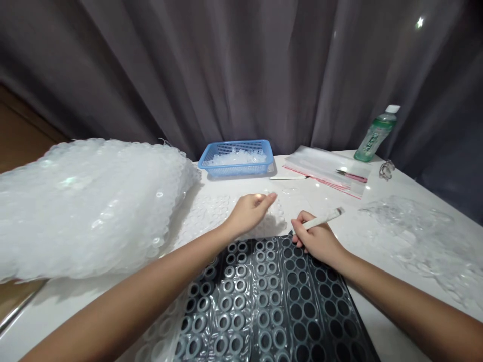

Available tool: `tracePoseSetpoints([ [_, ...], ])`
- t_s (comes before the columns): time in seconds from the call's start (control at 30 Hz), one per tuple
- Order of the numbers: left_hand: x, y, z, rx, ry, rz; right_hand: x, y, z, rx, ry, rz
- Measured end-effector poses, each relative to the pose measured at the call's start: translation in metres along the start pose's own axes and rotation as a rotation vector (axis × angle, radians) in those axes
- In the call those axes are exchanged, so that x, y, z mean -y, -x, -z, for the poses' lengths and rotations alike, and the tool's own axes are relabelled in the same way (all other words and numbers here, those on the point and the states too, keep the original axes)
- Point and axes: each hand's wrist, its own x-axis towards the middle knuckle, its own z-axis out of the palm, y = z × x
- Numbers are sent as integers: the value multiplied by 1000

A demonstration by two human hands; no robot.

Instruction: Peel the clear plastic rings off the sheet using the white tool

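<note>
My right hand (315, 236) is closed round a white pen-shaped tool (322, 219). Its dark tip points down at the top edge of a black mat (362, 332). Over that mat lies a clear plastic sheet (251, 281) with rows of moulded rings; on the right the rings look flatter. My left hand (251, 211) hovers above the sheet's far edge, thumb and fingers pinched together. Whatever is between its fingertips is too small to make out. Beneath and behind the left hand, more clear ring sheet (206, 211) spreads across the white table (324, 193).
A large pile of translucent ring sheets (86, 206) rises at left. Behind stands a blue basket (236, 168) of small clear pieces. Clear zip bags (320, 163) carry pink snips (351, 175). A green-labelled bottle (375, 136) and clear plastic scraps (426, 236) lie rightward. A grey curtain (226, 70) hangs behind.
</note>
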Motion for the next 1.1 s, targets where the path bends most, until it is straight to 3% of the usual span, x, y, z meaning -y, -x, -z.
tracePoseSetpoints([
  [0.17, -3, 0, -8, 160, -352, -234, 3, -18, 3, -87, -45, 62],
  [0.43, -3, 8, -14, 319, -621, -346, -4, -28, -1, -102, 61, 99],
  [0.77, 2, 9, -18, 301, -505, -328, -1, -27, -1, -78, 214, 144],
  [0.87, 3, 7, -18, 280, -356, -253, -2, -25, -1, -89, 262, 164],
  [1.0, 4, -4, -11, 10, -10, 30, -1, -26, 0, -75, 202, 156],
  [1.1, 4, -11, -5, -42, -40, 35, 3, -32, 1, -78, 79, 93],
])
